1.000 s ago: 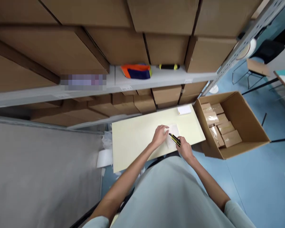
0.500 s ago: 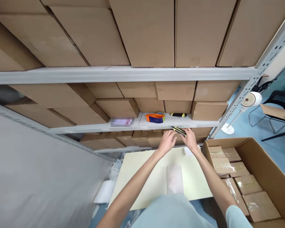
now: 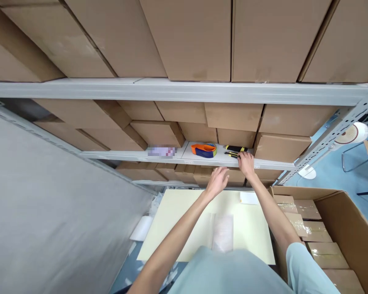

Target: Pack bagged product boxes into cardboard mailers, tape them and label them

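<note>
Grip of the right hand: narrow, fingers on the right-hand end of a black-and-yellow knife. Knife is right of centre in the frame, at the surface of the middle shelf; whether its full length rests there, cannot tell. Grip of the left hand: loosely wide, fingers half curled, near frame centre, in front of the lower row of boxes.

Second knife, also black and yellow, lies just behind the first. To their left, same shelf: orange-and-blue band, then a blurred purple patch.

Bench, pale yellow, lower middle of frame. On it: a translucent packet near the shirt, and a white block at the far right corner. Lower right of frame: open carton with taped small boxes inside.
</note>
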`<state>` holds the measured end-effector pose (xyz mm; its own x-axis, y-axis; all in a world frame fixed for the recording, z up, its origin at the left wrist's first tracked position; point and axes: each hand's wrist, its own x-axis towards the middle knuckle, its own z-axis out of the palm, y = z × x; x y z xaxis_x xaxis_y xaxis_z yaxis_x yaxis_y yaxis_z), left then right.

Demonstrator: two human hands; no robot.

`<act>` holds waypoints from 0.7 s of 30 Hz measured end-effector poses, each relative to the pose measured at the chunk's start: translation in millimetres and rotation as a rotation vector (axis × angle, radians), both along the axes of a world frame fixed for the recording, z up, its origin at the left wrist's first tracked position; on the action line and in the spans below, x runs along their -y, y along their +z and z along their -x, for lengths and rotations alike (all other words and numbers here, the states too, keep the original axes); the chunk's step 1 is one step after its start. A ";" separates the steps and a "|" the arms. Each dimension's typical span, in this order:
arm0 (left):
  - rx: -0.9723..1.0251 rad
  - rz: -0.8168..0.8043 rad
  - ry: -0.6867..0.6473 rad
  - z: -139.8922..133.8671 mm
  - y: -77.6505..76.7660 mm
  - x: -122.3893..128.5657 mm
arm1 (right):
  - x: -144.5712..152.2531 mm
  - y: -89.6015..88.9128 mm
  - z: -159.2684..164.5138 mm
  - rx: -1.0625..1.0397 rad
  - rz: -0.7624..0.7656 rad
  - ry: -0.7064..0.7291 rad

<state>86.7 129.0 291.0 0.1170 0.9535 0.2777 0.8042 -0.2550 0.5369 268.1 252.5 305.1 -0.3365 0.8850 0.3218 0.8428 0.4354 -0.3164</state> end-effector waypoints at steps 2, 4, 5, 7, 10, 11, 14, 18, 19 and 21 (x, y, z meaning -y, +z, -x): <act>0.013 0.066 0.021 7.5 -14.8 10.0 | 19.1 -6.9 -4.1 -0.058 -0.049 -0.024; 0.039 0.149 0.058 18.2 -38.6 28.7 | 51.8 -25.0 -10.9 -0.137 -0.079 -0.050; 0.058 0.196 0.080 24.3 -53.8 41.7 | 72.7 -39.1 -15.1 -0.174 -0.063 -0.052; 0.097 0.327 0.128 35.8 -88.7 74.4 | 121.2 -77.2 -24.9 -0.232 0.042 -0.033; 0.140 0.644 0.172 45.2 -142.0 133.5 | 201.3 -148.9 -40.9 -0.270 0.336 -0.029; 0.153 0.756 0.175 45.5 -157.7 152.9 | 226.9 -172.6 -45.7 -0.270 0.452 -0.070; 0.192 0.980 0.172 39.0 -195.2 199.6 | 289.3 -229.5 -55.4 -0.255 0.779 -0.239; 0.229 1.083 0.198 22.7 -229.1 222.7 | 321.1 -264.5 -54.6 -0.287 0.985 -0.412; 0.236 1.095 0.213 18.4 -235.9 222.2 | 320.8 -268.7 -52.5 -0.296 1.010 -0.449; 0.254 1.109 0.239 9.8 -247.9 217.5 | 314.8 -275.5 -47.5 -0.302 1.040 -0.507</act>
<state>76.9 -88.5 43.2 -0.0381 0.6781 -0.7339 0.6057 0.5998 0.5228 315.6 -62.3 29.6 0.0920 0.7779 -0.6216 0.6755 -0.5074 -0.5350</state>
